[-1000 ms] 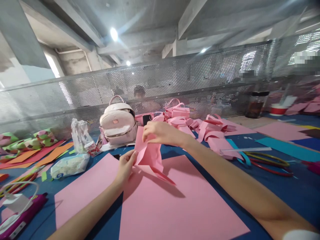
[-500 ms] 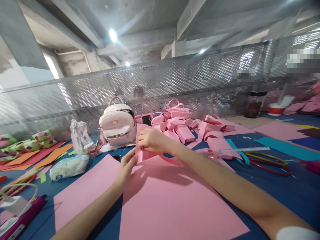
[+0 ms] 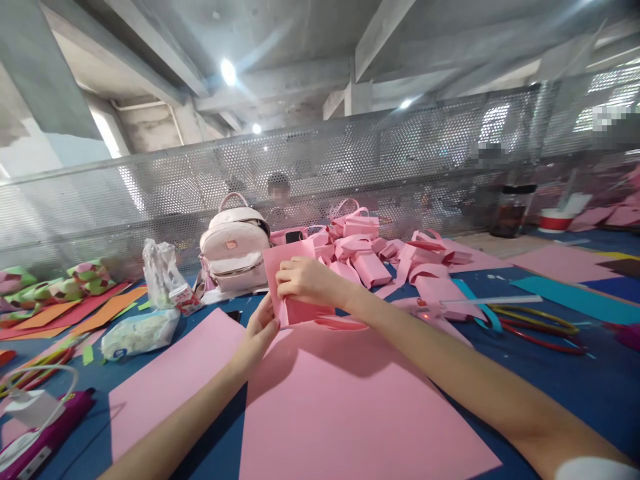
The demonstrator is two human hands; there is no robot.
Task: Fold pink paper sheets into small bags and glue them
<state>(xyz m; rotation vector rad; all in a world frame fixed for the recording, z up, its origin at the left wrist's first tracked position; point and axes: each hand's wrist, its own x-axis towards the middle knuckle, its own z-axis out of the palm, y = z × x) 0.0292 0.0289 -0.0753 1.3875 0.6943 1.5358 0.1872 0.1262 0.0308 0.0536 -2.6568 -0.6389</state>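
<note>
Between my hands stands a folded piece of pink paper (image 3: 274, 261), box-like, its tall panel upright. My left hand (image 3: 261, 325) grips its left lower edge, thumb toward me. My right hand (image 3: 305, 280) is closed on its front side, the fingers curled over and partly inside it; the fingertips are hidden. A loose pink strip trails right of it, under my right wrist. Below lies a large flat pink sheet (image 3: 350, 407), and a second pink sheet (image 3: 175, 380) is at its left.
Behind are a pile of pink paper boxes (image 3: 370, 260) and a white backpack (image 3: 235, 247). Wet wipes (image 3: 140, 333) and a purple power strip (image 3: 55, 427) lie left. A glue gun (image 3: 425, 307) with its red light on and coiled cords (image 3: 535, 323) sit right. A perforated metal screen (image 3: 320, 167) stands behind.
The folded pink paper has turned and opened wider, so its tall panel now shows above and left of my right hand. Both hands stay nearly in place.
</note>
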